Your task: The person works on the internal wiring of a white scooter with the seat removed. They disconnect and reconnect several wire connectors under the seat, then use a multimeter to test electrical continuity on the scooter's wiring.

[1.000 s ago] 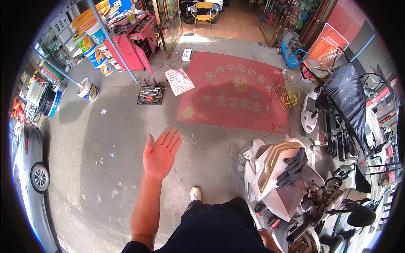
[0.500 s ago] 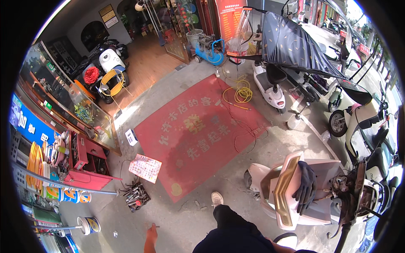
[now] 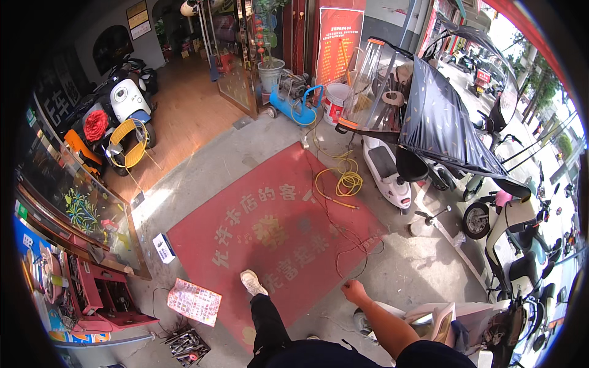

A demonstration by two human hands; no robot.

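Note:
My right hand (image 3: 353,292) is stretched forward from the lower right, with its fingers curled closed. Whatever they may hold is hidden. In the picture it lies by the lower end of a thin dark red cable (image 3: 367,246), too far above the ground to be plainly touching it. The pale and white scooter (image 3: 423,316) stands beneath and beside my right forearm, partly covered by it. My left hand is out of the picture. One of my shoes (image 3: 252,282) is stepping on the red mat (image 3: 202,236).
A tray of tools (image 3: 186,347), a printed sheet (image 3: 194,302) and a red tool cabinet (image 3: 107,294) stand at lower left. Ahead are a coiled yellow hose (image 3: 347,183) and a blue air compressor (image 3: 296,105). Parked scooters (image 3: 388,172) line the right side, with a glass doorway (image 3: 236,92) beyond.
I have stepped forward onto the mat, and the scooter has slid toward the lower right of view. My right hand has come into view; my left hand has gone out of it.

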